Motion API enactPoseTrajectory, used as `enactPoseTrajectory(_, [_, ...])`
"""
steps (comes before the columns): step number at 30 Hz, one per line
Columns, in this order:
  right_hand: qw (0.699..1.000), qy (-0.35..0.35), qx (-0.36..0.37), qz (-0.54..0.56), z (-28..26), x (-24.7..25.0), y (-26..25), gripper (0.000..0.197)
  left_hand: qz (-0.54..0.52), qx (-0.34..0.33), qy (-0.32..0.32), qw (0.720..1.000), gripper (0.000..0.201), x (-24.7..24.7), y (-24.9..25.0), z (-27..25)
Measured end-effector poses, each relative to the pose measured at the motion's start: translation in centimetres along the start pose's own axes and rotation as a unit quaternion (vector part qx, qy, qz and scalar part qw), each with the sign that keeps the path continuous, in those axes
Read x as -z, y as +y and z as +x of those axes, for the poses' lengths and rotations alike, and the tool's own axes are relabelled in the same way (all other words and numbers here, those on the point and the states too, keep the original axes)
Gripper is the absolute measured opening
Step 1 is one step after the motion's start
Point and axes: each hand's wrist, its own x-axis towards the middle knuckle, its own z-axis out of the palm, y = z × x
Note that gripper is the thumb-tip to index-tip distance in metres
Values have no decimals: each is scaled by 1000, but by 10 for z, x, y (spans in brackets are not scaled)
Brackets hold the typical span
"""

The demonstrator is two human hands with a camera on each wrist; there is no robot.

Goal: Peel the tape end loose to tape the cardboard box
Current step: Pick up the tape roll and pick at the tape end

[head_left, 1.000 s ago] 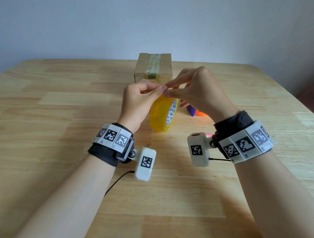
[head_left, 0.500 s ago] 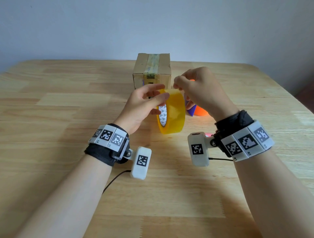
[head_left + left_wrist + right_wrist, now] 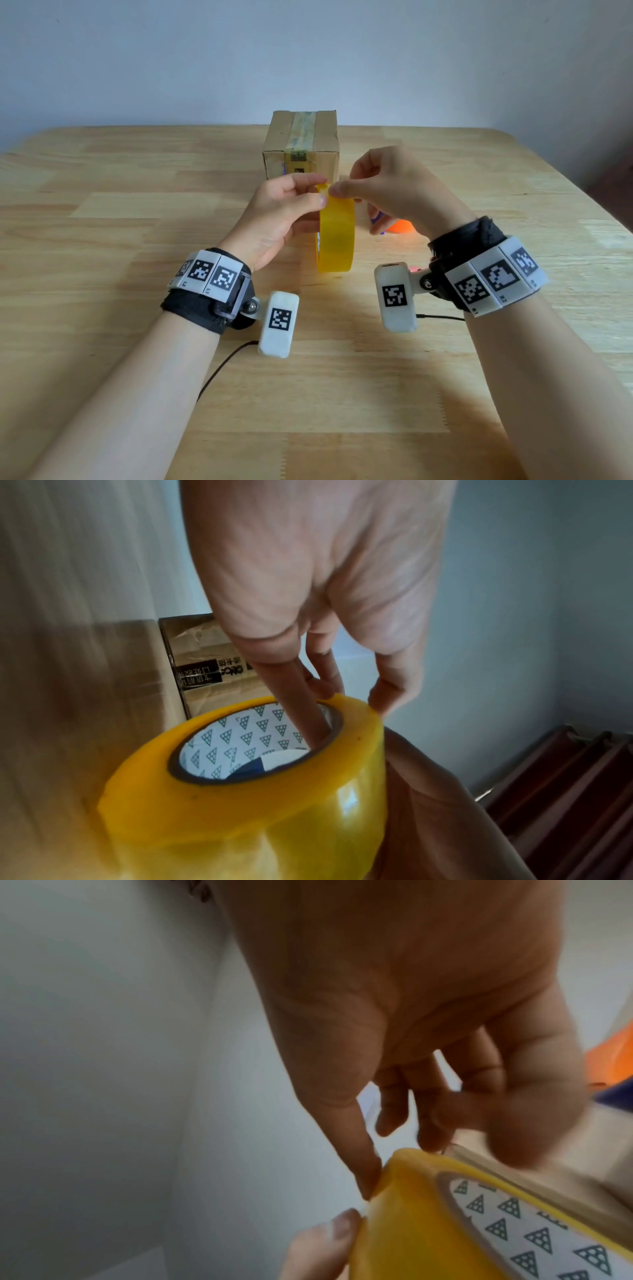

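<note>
A yellow tape roll (image 3: 335, 236) stands on edge just above the table, its outer face toward me. My left hand (image 3: 310, 193) holds it with fingers through the patterned core (image 3: 240, 739) and the thumb on the top rim. My right hand (image 3: 344, 190) pinches the top of the roll, thumb tip (image 3: 366, 1175) against the outer face beside the left thumb (image 3: 329, 1237). I cannot make out a loose tape end. The cardboard box (image 3: 301, 144) stands behind the hands, a tape strip along its top.
An orange and purple object (image 3: 399, 226) lies on the wooden table (image 3: 137, 212) behind my right hand. A dark cable (image 3: 222, 370) trails from the left wrist camera. A wall rises past the table's far edge.
The roll has turned from showing its core to facing me edge-on. My right fingers came back down onto its top, and my left thumb closed onto the rim.
</note>
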Motion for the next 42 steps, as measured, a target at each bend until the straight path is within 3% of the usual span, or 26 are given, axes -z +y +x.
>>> enactPoseTrajectory(5, [995, -54, -56, 68, -15, 4, -3, 44, 26, -16, -13, 999, 33, -7, 14, -12])
enactPoseTrajectory(11, [972, 14, -21, 232, -37, 40, -1, 36, 18, -64, -36, 997, 38, -44, 47, -23])
enactPoseTrajectory(13, [977, 57, -4, 204, -43, 54, 2, 38, 18, -51, -26, 998, 31, -61, 56, -24])
enactPoseTrajectory(16, [992, 118, 14, 41, -48, 72, 14, 36, 23, -20, 7, 1000, 27, -81, 65, -25])
enactPoseTrajectory(20, [980, 116, -27, -162, -48, 83, 46, 27, 62, 4, 39, 997, 19, -91, 65, -22])
enactPoseTrajectory(23, [966, 97, -63, -230, -44, 80, 69, 22, 91, 24, 48, 994, 16, -91, 59, -18])
enactPoseTrajectory(34, [964, 30, -133, -230, -26, 59, 82, 14, 116, 35, 148, 982, 14, -55, 35, 1])
enactPoseTrajectory(37, [948, 95, -127, -276, -15, 59, 64, 26, 129, 26, 213, 968, 15, -38, 31, 6])
enactPoseTrajectory(40, [972, 150, -36, -175, 2, 40, 34, 15, 140, 55, 286, 946, 24, -21, 29, 13])
enactPoseTrajectory(42, [993, 111, -13, -45, 15, 21, 17, 29, 129, 110, 304, 938, 49, -9, 25, 17])
